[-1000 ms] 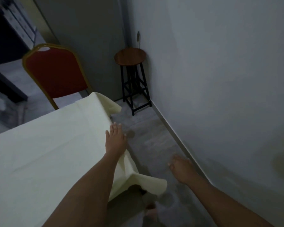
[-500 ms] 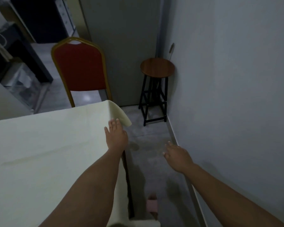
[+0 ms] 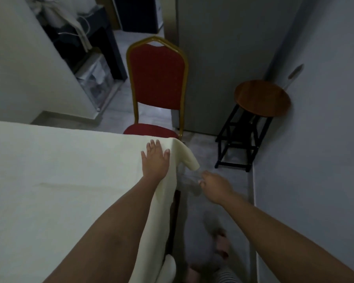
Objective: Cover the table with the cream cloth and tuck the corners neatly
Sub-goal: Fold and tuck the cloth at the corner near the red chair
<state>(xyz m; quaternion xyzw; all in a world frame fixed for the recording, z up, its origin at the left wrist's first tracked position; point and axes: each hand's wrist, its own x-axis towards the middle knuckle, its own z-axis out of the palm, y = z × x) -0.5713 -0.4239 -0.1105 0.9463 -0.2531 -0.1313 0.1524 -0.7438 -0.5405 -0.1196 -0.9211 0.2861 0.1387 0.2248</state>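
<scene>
The cream cloth point(image 3: 59, 180) lies spread over the table and fills the left half of the view. Its far right corner point(image 3: 187, 158) hangs off the table's corner in a loose flap. My left hand point(image 3: 156, 160) rests flat on the cloth near that corner, fingers apart. To the right of the table's edge my right hand point(image 3: 214, 185) hovers just below and right of the hanging flap, fingers curled; it does not appear to touch the cloth. A dark table leg point(image 3: 175, 217) shows under the cloth's right edge.
A red chair with a gold frame point(image 3: 157, 82) stands tight against the table's far edge. A round wooden stool on a black frame point(image 3: 261, 99) stands in the corner by the right wall point(image 3: 315, 139). Between table and wall runs a narrow strip of grey floor point(image 3: 213, 211).
The view has swung left and I have moved towards the table's far corner. My left hand has slid along the cloth to that corner. My right hand has risen close to the hanging flap.
</scene>
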